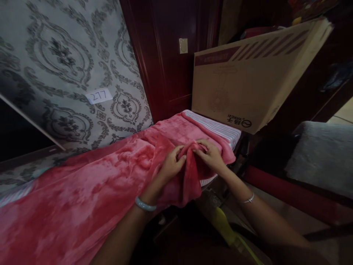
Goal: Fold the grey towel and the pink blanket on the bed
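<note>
A fluffy red and pink blanket (110, 173) covers a long, narrow bed, its near edge hanging over the side. My left hand (173, 162) pinches a gathered fold of it close to the far end. Just to the right, my right hand (211, 154) has its fingers closed on the same bunched part. Between the two hands the cloth rises into a small peak, and a darker red flap droops below. Under the blanket a striped sheet (220, 127) shows at the far corner.
A large cardboard box (234, 81) leans beyond the bed's far end, before a dark red door panel (165, 55). Patterned wallpaper with a paper label (99, 95) is on the left. A grey-covered seat (322, 154) stands right. Something yellow-green (224, 224) lies below the bed edge.
</note>
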Motion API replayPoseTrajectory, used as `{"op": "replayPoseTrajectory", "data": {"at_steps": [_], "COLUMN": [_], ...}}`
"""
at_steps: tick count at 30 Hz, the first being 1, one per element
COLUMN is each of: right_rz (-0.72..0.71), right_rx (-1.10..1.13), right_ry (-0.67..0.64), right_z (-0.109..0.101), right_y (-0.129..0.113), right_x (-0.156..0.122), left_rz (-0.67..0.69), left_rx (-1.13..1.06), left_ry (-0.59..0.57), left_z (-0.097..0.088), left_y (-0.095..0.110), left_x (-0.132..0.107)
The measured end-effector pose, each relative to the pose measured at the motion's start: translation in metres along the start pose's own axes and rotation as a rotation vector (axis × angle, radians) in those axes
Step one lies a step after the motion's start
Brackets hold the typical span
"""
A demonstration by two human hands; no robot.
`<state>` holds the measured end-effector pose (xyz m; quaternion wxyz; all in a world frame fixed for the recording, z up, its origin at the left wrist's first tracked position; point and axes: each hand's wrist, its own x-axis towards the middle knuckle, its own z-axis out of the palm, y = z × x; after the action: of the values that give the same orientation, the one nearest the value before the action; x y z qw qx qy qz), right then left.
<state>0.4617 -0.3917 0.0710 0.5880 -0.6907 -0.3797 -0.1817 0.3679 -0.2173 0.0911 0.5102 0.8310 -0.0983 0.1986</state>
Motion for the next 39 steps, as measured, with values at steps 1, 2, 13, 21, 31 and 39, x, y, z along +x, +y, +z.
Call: {"op": "replayPoseTrajectory", "data": {"at_steps": [1, 2, 13, 21, 31, 39], "right_rz": [0.029, 0.054, 0.046, -0.007, -0.001, 0.045], "right_rx": [0.008, 0.015, 0.142, 0.167, 0.125, 0.107], "right_ry": [0.006, 0.021, 0.336, 0.520, 0.550, 0.551], "right_z": [-0.002, -0.004, -0.034, -0.048, -0.051, -0.060], "right_y": [0.000, -0.001, 0.006, 0.010, 0.012, 0.017], "right_x": [0.001, 0.001, 0.033, 0.058, 0.065, 0.058], "left_rz": [0.012, 0.019, -0.215, -0.433, -0.744, -0.546], "left_rx": [0.089, 0.181, 0.660, 0.334, -0.768, -0.189], "left_ry": [-0.018, -0.035, -0.015, 0.077, 0.368, 0.434], "left_z": [-0.005, -0.011, -0.081, -0.078, -0.084, -0.119], "left_y": [-0.001, -0.002, -0.039, -0.052, -0.021, -0.014], "left_x": [-0.007, -0.015, -0.115, -0.133, -0.131, -0.113]}}
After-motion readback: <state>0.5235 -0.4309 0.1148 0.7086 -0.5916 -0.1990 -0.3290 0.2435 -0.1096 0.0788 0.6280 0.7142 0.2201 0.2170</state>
